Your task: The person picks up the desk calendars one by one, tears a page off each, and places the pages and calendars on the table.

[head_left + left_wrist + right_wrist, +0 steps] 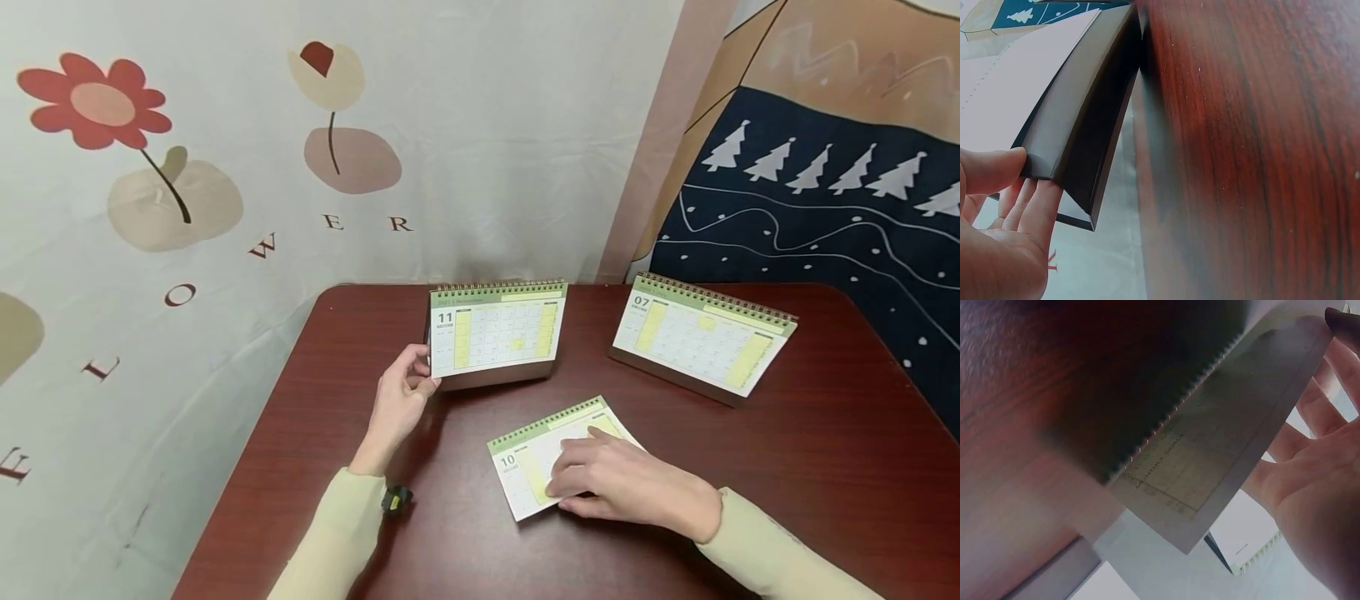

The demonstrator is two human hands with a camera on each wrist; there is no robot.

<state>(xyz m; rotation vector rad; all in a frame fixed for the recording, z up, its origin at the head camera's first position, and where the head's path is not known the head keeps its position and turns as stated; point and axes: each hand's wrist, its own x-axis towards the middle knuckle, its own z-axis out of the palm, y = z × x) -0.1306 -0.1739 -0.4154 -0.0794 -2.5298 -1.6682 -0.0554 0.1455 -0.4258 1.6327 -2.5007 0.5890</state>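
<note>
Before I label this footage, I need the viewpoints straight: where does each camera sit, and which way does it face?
Head: on the head, facing forward and down at the table; left hand, right hand and sleeves show.
Left wrist: on that wrist, facing the 11 calendar; left fingers show.
Right wrist: on that wrist, facing the 10 page from below; right fingers show.
Shared: head and right wrist both show the 10 page, from opposite sides.

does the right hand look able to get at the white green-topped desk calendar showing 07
Probably yes: nothing stands between the right hand and the calendar showing 07, though the hand holds a white, green-topped paper sheet marked 10, which may need releasing first.
</note>
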